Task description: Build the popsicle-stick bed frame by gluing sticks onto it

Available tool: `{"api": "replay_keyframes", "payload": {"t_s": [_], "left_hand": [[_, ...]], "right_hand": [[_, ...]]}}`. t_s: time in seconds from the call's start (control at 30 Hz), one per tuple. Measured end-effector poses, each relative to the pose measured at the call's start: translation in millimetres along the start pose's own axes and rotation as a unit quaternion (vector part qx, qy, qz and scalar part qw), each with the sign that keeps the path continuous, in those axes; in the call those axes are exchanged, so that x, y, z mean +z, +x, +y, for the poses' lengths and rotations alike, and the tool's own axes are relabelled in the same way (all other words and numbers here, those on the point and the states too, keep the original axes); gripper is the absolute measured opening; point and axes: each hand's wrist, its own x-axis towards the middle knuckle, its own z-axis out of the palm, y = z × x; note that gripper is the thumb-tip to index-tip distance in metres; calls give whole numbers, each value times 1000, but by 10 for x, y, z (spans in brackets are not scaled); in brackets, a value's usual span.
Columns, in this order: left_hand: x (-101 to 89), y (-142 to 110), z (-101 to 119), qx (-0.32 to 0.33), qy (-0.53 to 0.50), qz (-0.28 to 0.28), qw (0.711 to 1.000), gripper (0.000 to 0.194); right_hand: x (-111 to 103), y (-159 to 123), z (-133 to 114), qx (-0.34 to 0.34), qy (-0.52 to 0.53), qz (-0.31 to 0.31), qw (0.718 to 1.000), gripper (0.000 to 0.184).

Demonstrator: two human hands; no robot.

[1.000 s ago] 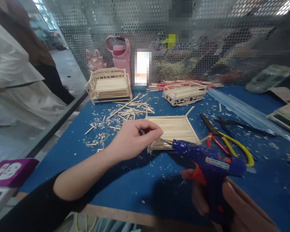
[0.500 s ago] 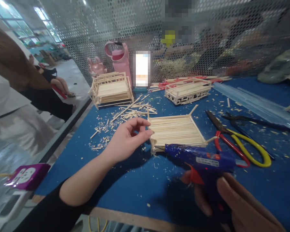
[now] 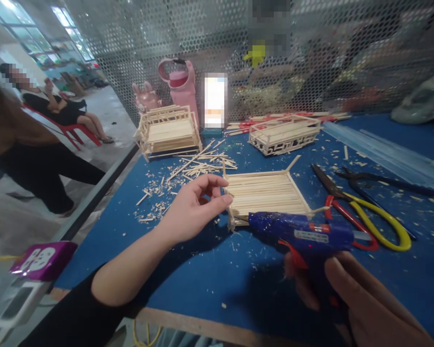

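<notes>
A small platform of pale wooden sticks (image 3: 264, 190), with short posts at its corners, lies on the blue tabletop. My left hand (image 3: 193, 207) grips its left edge between thumb and fingertips; what lies between them is partly hidden. Wrapped around the handle of a blue hot glue gun (image 3: 300, 231) is my right hand (image 3: 361, 294), with a finger by the orange trigger. The gun's nozzle points left, at the platform's near left corner, where it overlaps the edge in view; whether it touches is unclear.
Scissors (image 3: 369, 217) and dark pliers (image 3: 379, 178) lie right. Behind are two stick models (image 3: 169, 132) (image 3: 284, 135), loose sticks (image 3: 210, 164), a pink bottle (image 3: 183, 86) and a lit phone (image 3: 216, 101). A passing person (image 3: 32, 159) and a seated person (image 3: 65, 108) are left.
The camera view has shifted slightly. Both hands, the glue gun and the platform keep nearly the same arrangement. The person walking at the left has moved, revealing more of the seated person.
</notes>
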Motion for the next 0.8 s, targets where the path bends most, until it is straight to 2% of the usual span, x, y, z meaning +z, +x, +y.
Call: {"api": "replay_keyframes", "payload": {"t_s": [0.13, 0.23, 0.43, 0.67, 0.8], "left_hand": [[1, -3, -6, -4, 0, -2, 1000, 27], [-3, -9, -16, -4, -3, -5, 1000, 26], [-6, -11, -21, -4, 2, -7, 1000, 28], [-1, -11, -20, -3, -5, -11, 1000, 28], [-2, -14, -26, -3, -8, -16, 1000, 28]], "right_hand": [[14, 5, 21, -8, 9, -2, 1000, 41], [16, -4, 41, 17, 8, 9, 1000, 42], [43, 7, 76, 36, 0, 56, 998, 41], [15, 44, 73, -11, -15, 60, 998, 34], [-1, 63, 40, -41, -32, 31, 998, 28]]}}
